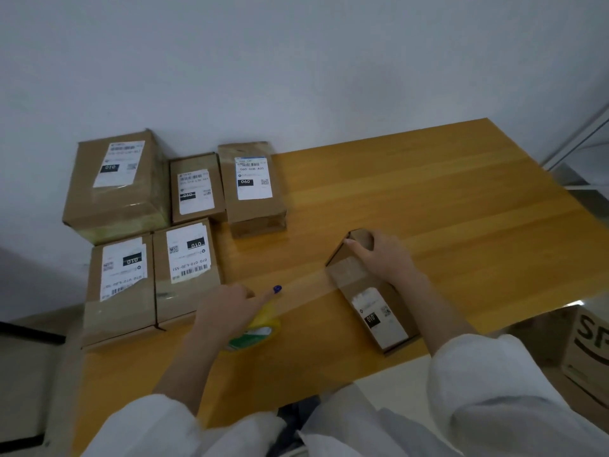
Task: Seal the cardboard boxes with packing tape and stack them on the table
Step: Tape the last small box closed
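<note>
Head cam: left hand (pixel 227 308) grips the tape roll (pixel 263 328), right hand (pixel 384 255) curls over the small box (pixel 375 308) at the roll's 3 o'clock.

Five labelled boxes (pixel 194 265) cluster at frame left on the table (pixel 428 192); small box (pixel 359 282) lies flat centre-right, clear tape (pixel 306 291) stretching to yellow roll (pixel 260 328).

five boxes (pixel 171 225) left on table (pixel 428 192), small box (pixel 369 291) right

Right hand (pixel 379 255) grips far end of small labelled box (pixel 372 301) on table (pixel 461 199). Left hand (pixel 227 308) holds yellow tape roll (pixel 260 328); clear tape strip (pixel 306 290) spans roll to box. Five labelled boxes (pixel 194 189) grouped far left.
</note>
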